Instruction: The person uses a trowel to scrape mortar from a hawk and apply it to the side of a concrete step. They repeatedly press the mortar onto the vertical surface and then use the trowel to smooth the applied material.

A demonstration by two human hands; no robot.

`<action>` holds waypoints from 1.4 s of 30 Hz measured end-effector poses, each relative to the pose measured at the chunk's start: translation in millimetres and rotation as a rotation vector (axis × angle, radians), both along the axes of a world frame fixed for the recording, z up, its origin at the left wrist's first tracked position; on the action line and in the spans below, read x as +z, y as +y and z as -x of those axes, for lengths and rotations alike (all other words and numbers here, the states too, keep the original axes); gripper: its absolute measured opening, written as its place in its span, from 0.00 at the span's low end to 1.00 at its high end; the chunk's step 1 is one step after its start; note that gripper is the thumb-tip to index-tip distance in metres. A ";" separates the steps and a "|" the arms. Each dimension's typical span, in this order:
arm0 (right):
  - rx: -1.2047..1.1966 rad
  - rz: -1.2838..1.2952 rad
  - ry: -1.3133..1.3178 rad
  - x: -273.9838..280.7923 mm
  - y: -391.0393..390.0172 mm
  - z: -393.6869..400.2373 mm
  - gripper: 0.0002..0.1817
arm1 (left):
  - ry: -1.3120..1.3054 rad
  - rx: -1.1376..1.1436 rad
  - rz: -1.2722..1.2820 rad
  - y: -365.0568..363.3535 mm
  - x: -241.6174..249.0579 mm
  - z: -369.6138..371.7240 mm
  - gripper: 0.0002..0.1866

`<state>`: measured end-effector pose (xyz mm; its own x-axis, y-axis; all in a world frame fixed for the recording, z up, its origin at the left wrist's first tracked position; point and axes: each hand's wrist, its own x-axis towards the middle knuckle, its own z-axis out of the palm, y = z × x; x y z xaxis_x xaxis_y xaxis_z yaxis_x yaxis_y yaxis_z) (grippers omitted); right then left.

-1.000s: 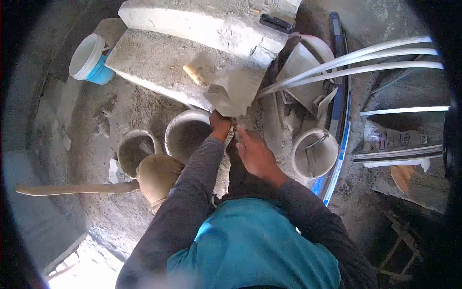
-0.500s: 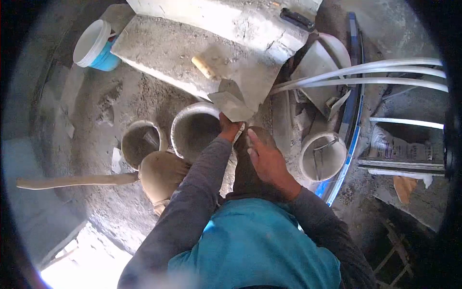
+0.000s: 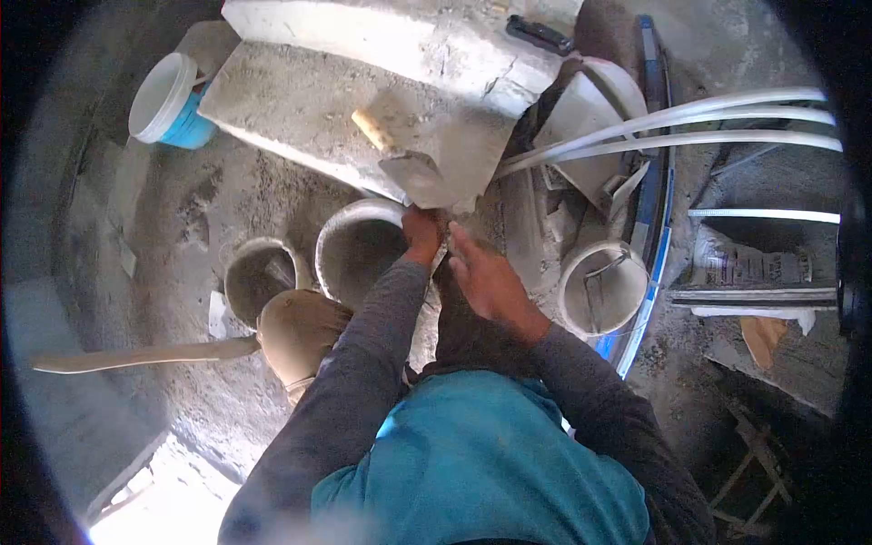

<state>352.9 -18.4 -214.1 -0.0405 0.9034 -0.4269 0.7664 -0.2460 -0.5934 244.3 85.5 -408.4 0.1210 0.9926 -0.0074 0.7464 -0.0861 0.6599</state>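
My left hand [image 3: 422,234] is closed at the lower edge of a flat, jagged grey piece [image 3: 447,180], its fingers mostly hidden. Beside it, my right hand [image 3: 489,280] has its fingers stretched forward and rather straight, over my dark trouser leg [image 3: 472,331]; it appears to hold nothing. A narrow pale edge shows between the two hands. Just beyond the grey piece, a wooden handle [image 3: 371,130] lies on the dusty step [image 3: 300,100], perhaps a trowel's. To the left of my left hand stands a large round bucket [image 3: 324,250] with a dusty rim.
A smaller bucket [image 3: 302,272] and a long wooden handle [image 3: 145,354] are at left. The white-and-blue pail [image 3: 186,118] stands farther back. On the right are another bucket [image 3: 568,295], white pipes [image 3: 672,123], a blue level-like bar [image 3: 661,263] and a bag [image 3: 749,263].
The view has shifted slightly, with the step and pipes higher and further left. Both hands remain close together, and the grey piece is turned a little differently.
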 end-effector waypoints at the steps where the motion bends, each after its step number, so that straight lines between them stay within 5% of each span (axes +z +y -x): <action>1: 0.032 -0.045 -0.030 -2.8 -1.7 -1.6 0.31 | -0.009 0.064 0.134 1.5 3.9 -2.3 0.15; 3: 0.066 -0.090 -0.056 -0.5 -9.4 -1.3 0.31 | -0.081 0.102 0.157 -0.7 15.2 -2.3 0.15; 5: 0.085 -0.148 -0.114 2.7 -19.1 -1.0 0.31 | -0.559 0.088 -0.175 -9.0 -18.9 -2.9 0.16; 12: 0.027 0.065 -0.001 -0.4 17.4 -0.7 0.30 | 0.091 0.142 0.342 9.2 9.1 -1.2 0.17; 13: 0.031 0.010 -0.021 -2.7 8.8 -1.9 0.30 | 0.091 0.143 0.340 9.6 14.9 -0.4 0.17; 15: 0.053 -0.021 -0.044 -8.5 -14.2 -5.0 0.30 | -0.190 0.063 -0.064 -2.2 -2.2 2.3 0.18; 17: 0.059 -0.277 -0.063 -7.4 -32.3 -6.2 0.30 | -0.131 0.033 -0.079 -2.0 -21.0 -1.0 0.19; 19: 0.041 -0.191 -0.066 -3.2 -24.4 -5.0 0.30 | -0.071 -0.018 -0.107 1.9 -32.2 -4.0 0.20; 21: 0.024 -0.108 -0.063 0.2 -21.3 -2.5 0.30 | -0.009 0.097 0.119 2.9 16.0 -1.8 0.20; 22: 0.020 -0.058 -0.014 1.0 -18.4 -2.0 0.30 | -0.269 0.152 0.115 -4.8 17.2 4.3 0.19; 25: 0.013 -0.048 0.015 3.0 -20.1 -7.8 0.29 | -0.096 0.007 -0.101 1.8 7.1 2.6 0.18; 26: 0.012 -0.072 0.012 0.1 -22.5 -7.5 0.29 | -0.402 0.055 0.028 1.1 2.8 1.5 0.17; 27: 0.014 -0.070 0.015 -4.0 -24.8 -6.9 0.29 | -0.400 0.058 0.029 1.2 -2.9 2.2 0.17; 29: 0.034 -0.180 -0.028 -7.0 -26.8 -6.4 0.29 | -0.195 0.030 -0.219 -1.8 -6.3 2.8 0.16; 32: -0.029 0.127 0.068 -0.7 -10.2 -8.0 0.29 | -0.054 0.090 0.122 5.1 9.5 0.5 0.15; 35: -0.041 -0.250 0.122 -19.6 -23.3 -17.1 0.28 | -0.032 -0.005 0.043 0.9 16.2 8.3 0.14; 40: 0.004 -0.205 0.042 -26.2 -18.9 -16.5 0.29 | -0.031 -0.040 -0.123 -8.0 8.9 12.3 0.14; 42: 0.008 -0.149 0.094 -26.3 -17.2 -16.2 0.30 | -0.100 0.074 0.117 0.8 11.1 12.3 0.14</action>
<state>369.2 -35.6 -240.4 -0.0816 0.9559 -0.2822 0.7074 -0.1439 -0.6920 232.0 86.4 -397.3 0.0531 0.9919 -0.1152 0.6777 0.0490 0.7337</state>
